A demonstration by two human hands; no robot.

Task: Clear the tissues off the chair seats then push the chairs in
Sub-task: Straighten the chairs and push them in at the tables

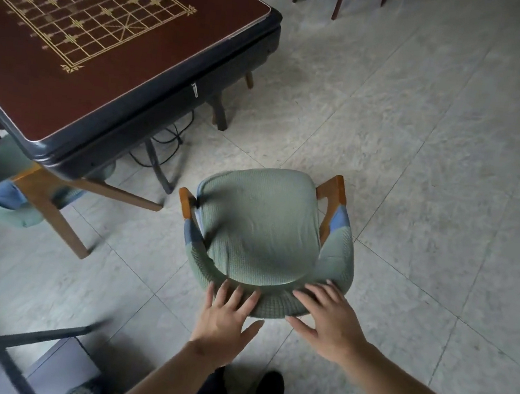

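The wooden armchair with a sage-green knitted cover and blue arm pads [264, 229] stands upright on the floor, pulled out well clear of the desk corner. A second green-covered wooden chair [8, 200] sits partly tucked under the desk's near-left edge.

open floor [419, 150] ahead, table [166, 95] left

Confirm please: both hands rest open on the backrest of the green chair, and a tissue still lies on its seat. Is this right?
Not quite. The head view shows the left hand and right hand open on the backrest of the green chair, but its seat is bare: no tissue lies on it.
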